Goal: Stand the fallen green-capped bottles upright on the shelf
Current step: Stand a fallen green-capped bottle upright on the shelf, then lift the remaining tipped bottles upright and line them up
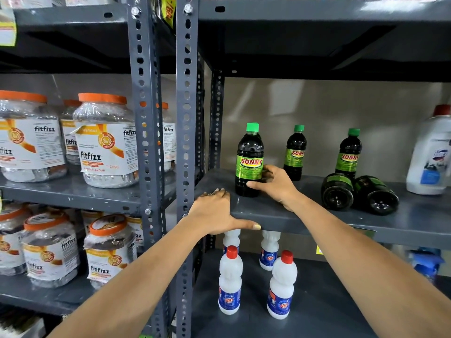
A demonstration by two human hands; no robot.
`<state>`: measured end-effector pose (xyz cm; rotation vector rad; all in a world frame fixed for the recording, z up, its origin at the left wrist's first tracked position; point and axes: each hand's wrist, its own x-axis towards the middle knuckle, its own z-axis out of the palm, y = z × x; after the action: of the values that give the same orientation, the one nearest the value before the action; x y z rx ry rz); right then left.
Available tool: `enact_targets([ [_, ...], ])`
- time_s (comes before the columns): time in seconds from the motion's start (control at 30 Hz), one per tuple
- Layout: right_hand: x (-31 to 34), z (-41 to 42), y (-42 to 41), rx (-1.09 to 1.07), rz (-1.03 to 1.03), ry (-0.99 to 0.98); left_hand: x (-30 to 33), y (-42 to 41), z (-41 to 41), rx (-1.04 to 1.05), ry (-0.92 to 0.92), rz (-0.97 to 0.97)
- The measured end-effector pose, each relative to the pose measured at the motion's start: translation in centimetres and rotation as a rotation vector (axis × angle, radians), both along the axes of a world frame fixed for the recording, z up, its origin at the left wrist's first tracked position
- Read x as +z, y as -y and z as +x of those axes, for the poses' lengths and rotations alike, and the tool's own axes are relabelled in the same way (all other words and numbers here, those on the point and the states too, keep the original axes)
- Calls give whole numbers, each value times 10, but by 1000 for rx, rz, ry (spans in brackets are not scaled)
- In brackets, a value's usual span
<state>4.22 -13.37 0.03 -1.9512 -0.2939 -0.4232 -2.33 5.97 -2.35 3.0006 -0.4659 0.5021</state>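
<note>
Up on the grey metal shelf [305, 217], the right hand [273, 185] is wrapping around the lower body of an upright green-capped bottle [249, 162], with fingers curling onto its right side and the thumb pressing across the front near its base. That bottle is standing at the front left of the shelf, label facing out. The left hand [214, 213] is lying flat and spread on the shelf's front left corner, fingers on top and the thumb [246, 225] stretching along the front edge; it is holding nothing.

Behind the held bottle, a second upright bottle [295, 153] is standing further back, and a third upright bottle [349, 153] is standing to its right. Just in front of the third one, two fallen bottles [338, 191] [377, 195] are lying side by side, touching, their bases pointing toward the camera. A large white jug [430, 152] with a red cap is standing at the shelf's far right.

Below, white red-capped bottles [230, 280] are standing on the lower shelf, and orange-lidded jars [105, 140] are filling the rack to the left.
</note>
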Motion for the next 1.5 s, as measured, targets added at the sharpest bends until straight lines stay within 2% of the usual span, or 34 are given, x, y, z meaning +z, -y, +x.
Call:
enact_targets([
  [0.33,-1,-4,-1,-22,-106,30,4,2,-4,-32,-44,-4],
  [0.5,0,-5,1,-35,-8,23,2,3,-8,-73,-41,11],
  [0.77,0,-5,1,-1,-50,-39,2,4,-10,-65,-54,31],
  [0.87,5,-12,0,-13,34,-2,4,2,-8,-72,-83,20],
  [0.97,22,-22,13,-157,17,195,5,7,-9,-104,-89,30],
  [1.07,46,-31,50,-484,-17,308,1,25,-13,-161,-16,59],
  [1.13,61,-38,83,-651,-134,147,-4,42,-15,-193,55,65],
  [1.23,67,-46,125,-766,-398,-207,-16,66,-14,-216,210,79],
  [1.37,63,-48,143,-804,-626,-366,-22,83,-9,-179,300,47],
  [1.43,66,-46,139,-760,-635,-437,-20,90,-8,-204,305,51],
  [1.5,66,-43,137,-652,-527,-564,-17,97,-8,-239,278,70],
])
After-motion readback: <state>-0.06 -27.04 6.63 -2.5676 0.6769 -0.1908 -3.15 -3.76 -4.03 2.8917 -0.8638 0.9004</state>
